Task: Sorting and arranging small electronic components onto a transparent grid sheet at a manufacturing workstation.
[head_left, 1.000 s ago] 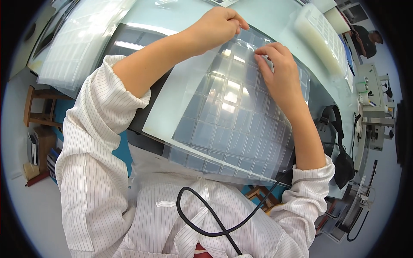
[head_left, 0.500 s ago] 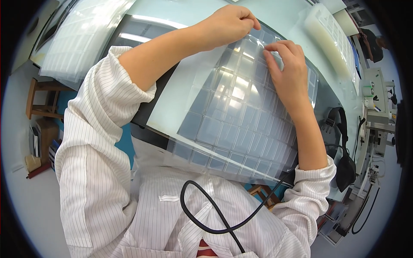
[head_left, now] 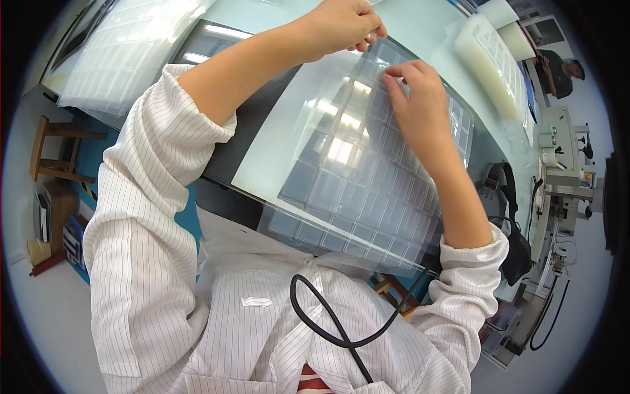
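A large clear plastic sheet (head_left: 341, 184), marked off in rows of rectangular pockets, lies over the near edge of the worktable and hangs a little toward my body. At its far end, my left hand (head_left: 344, 27) is closed with the fingers curled; what it pinches is hidden. My right hand (head_left: 422, 108) is bent over the far right part of the sheet, its thumb and forefinger pinched together on the film. Beneath the sheet is a pale board (head_left: 262, 154), its left part uncovered. Glare crosses the middle pockets.
Similar clear sheets (head_left: 125, 59) are stacked at the far left. Another translucent stack (head_left: 495, 62) stands at the far right, beside white rolls (head_left: 502, 14). A black strapped item (head_left: 508, 249) hangs by the right edge. A black cable (head_left: 328, 338) loops before me. Another person (head_left: 556, 73) stands far right.
Both hands have shifted slightly left and away from me. The plastic sheet and table sit a little differently in view, and the person at the far right has come further into sight.
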`<act>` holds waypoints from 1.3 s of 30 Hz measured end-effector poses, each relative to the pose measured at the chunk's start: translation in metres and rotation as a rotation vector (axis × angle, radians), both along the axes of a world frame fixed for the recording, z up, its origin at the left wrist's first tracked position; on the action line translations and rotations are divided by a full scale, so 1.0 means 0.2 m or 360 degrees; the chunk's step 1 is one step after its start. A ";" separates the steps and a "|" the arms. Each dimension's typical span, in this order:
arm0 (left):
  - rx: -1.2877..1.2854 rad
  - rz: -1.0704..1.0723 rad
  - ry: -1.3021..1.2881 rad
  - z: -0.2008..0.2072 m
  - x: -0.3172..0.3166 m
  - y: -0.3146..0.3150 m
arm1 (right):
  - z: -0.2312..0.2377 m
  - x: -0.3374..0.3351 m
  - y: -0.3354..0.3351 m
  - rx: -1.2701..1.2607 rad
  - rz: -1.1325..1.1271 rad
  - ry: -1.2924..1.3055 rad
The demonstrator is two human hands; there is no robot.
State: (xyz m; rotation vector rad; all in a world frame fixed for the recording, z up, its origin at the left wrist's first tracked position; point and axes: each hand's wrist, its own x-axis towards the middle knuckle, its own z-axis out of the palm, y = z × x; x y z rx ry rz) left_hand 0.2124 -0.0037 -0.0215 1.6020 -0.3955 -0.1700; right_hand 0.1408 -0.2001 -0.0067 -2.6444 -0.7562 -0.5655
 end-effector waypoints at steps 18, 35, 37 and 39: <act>0.0298 -0.0041 0.0066 0.05 -0.16 0.03 | 0.01 -0.03 0.00 -0.0012 0.0075 -0.0074; -0.0100 0.0048 -0.0051 -0.02 0.04 0.11 | 0.06 0.02 0.18 0.0430 0.0101 0.0446; 0.0208 0.0520 -0.0668 -0.06 0.01 0.09 | -0.02 0.02 0.20 0.0102 0.0197 0.0170; -0.0053 0.0199 -0.0143 -0.01 0.07 0.17 | -0.03 0.01 0.23 0.0103 0.0244 0.0111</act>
